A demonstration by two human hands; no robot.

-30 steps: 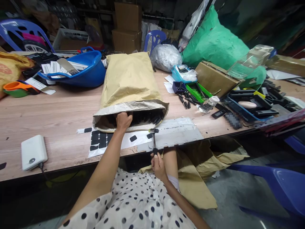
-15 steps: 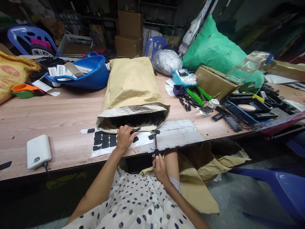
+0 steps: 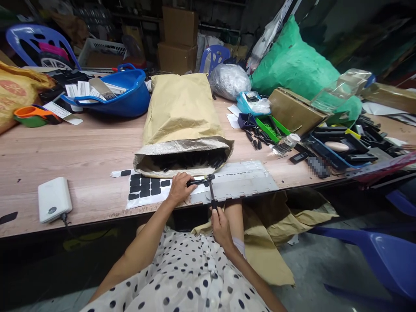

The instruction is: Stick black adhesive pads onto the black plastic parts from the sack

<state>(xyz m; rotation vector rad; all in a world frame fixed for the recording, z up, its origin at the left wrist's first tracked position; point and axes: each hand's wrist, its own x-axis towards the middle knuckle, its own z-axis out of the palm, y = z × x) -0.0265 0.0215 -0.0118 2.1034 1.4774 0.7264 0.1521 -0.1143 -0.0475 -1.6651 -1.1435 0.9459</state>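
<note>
My right hand (image 3: 221, 223) is closed round the black handle of a small hammer (image 3: 212, 190), whose head points up over the table edge. Between the fingers of my left hand (image 3: 180, 187) is a slim black pen-like piece (image 3: 196, 182), its far end close to the hammer head; whether they touch I cannot tell. Under and beside my left hand lies a white sheet with black rounded-square stickers (image 3: 144, 187). A grey flat board (image 3: 243, 180) extends to the right. Just beyond my hands, a tan paper sack (image 3: 183, 108) lies with its mouth facing me, full of black pieces.
A white power bank (image 3: 54, 199) with a cable is at the left. A blue basin (image 3: 126, 97) holds printed cards. To the right stand a green tray (image 3: 271, 129), a clear bottle (image 3: 286, 144) and a blue tray of black parts (image 3: 341, 149). A purple chair (image 3: 380, 255) is at lower right.
My left hand has moved right, bringing the black piece from the sack's mouth to the hammer head. My right hand still grips the hammer in nearly the same place.
</note>
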